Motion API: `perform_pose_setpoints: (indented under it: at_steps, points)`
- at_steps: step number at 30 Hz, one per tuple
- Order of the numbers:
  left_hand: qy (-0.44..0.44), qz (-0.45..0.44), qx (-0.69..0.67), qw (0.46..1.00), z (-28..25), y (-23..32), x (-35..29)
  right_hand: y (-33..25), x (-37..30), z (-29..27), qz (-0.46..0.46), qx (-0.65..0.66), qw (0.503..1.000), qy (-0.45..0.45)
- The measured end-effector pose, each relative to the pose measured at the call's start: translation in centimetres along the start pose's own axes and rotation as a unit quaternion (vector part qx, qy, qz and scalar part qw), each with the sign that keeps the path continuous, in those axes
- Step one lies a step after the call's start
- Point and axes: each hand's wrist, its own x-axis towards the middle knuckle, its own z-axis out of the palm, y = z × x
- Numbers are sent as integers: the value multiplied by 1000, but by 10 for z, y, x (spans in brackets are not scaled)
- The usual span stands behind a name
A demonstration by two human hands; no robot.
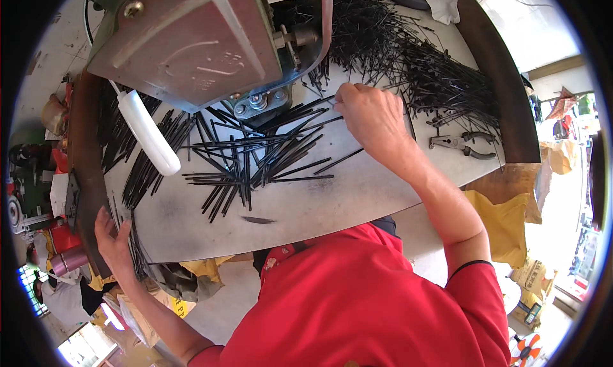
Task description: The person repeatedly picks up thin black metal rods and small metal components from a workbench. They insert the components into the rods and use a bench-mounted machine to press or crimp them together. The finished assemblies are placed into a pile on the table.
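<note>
Under the head of a machine [185,54], many thin black rods [281,151] lie crossed in a loose heap on a pale metal tabletop [306,207]. At the far right of this heap my right hand [377,121] is closed, thumb and fingers pinched at the end of one thin black rod [308,105]. My left hand [115,245] is at the table's left edge, thumb and fingers apart. It is beside a bundle of black rods [135,242] and appears to hold nothing.
A white rounded handle [148,134] hangs down left of the heap. Black rods [440,79] pile up at the back right, with pliers [463,143] in front of them. A dark raised rim [504,79] borders the table. A yellow bag [498,223] is beyond its right side.
</note>
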Motion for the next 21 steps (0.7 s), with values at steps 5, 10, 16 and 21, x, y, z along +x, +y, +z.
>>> perform_pose_setpoints:
  at_steps: [5,10,16,21]
  points:
    - [-105,46,-150,982,75,97,-51,7,11,-1,-49,-92,994,-39]
    - [-198,350,-158,902,146,175,-105,16,9,-19,5,-107,985,-136]
    - [-170,412,-132,885,200,225,-112,36,-17,-33,28,-74,996,-34]
    - [-152,433,-60,887,214,240,-110,39,-33,-34,85,82,993,1]
